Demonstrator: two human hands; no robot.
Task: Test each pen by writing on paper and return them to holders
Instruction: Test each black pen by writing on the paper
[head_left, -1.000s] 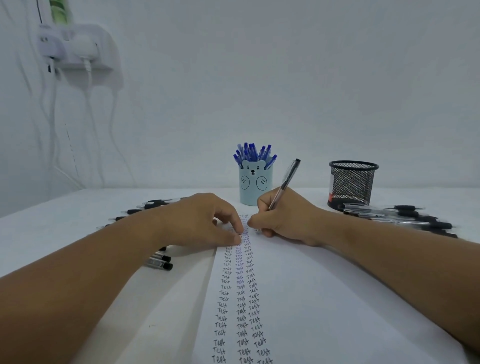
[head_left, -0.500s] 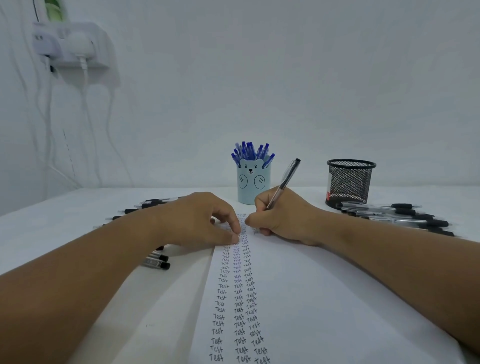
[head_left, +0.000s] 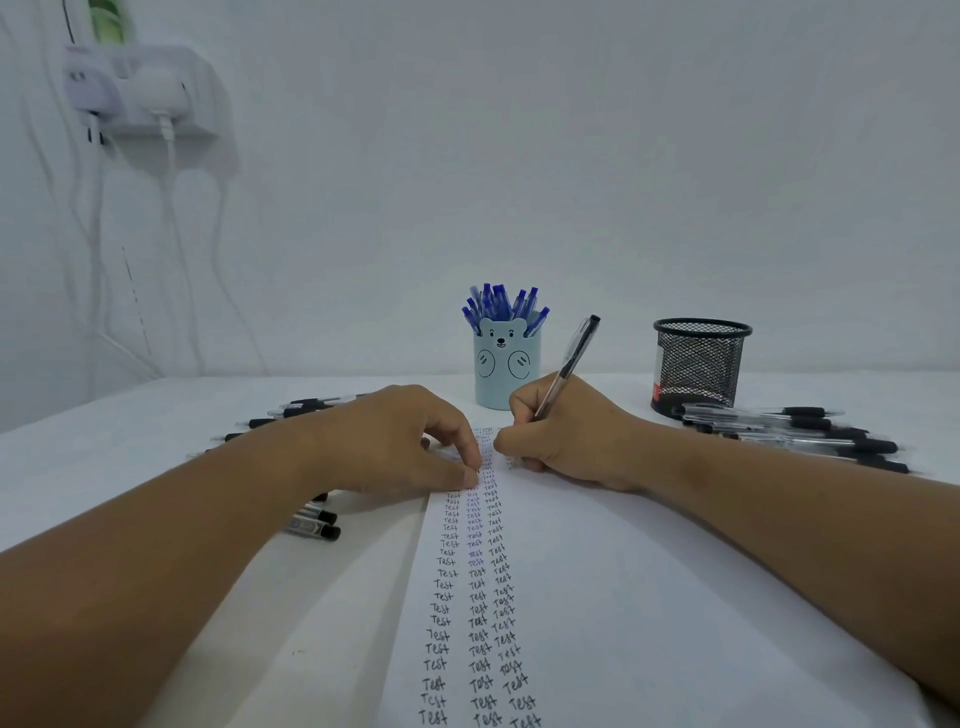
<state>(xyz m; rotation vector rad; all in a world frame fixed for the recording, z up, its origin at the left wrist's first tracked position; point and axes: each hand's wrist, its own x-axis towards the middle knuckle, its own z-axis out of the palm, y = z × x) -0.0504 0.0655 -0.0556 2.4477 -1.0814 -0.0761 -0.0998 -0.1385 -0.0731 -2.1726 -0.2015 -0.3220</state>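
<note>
A light, stiff black pen (head_left: 566, 366), judged best taken low on its barrel, is pinched in the right hand (head_left: 563, 441), tip on the paper (head_left: 597, 597) just in front of the bear holder (head_left: 506, 374). The paper is pressed by the left hand's (head_left: 395, 441) curled fingertips. Two holders are counted, the mesh holder (head_left: 698, 366) being right of the bear holder; three full "Test" columns are seen, but the loose pens overlap too much to count.

We see the far middle of the bench (head_left: 597, 384) blocked by the bear-faced pen cup (head_left: 506, 374), crammed with blue pens (head_left: 501, 304), and further right by the black mesh holder (head_left: 700, 366), with a bare gap between the two. A spread of black pens (head_left: 800, 434) lies just in front of the mesh holder, and more black pens (head_left: 314, 525) lie on the left. The paper (head_left: 649, 597) runs flat toward us between both forearms.
</note>
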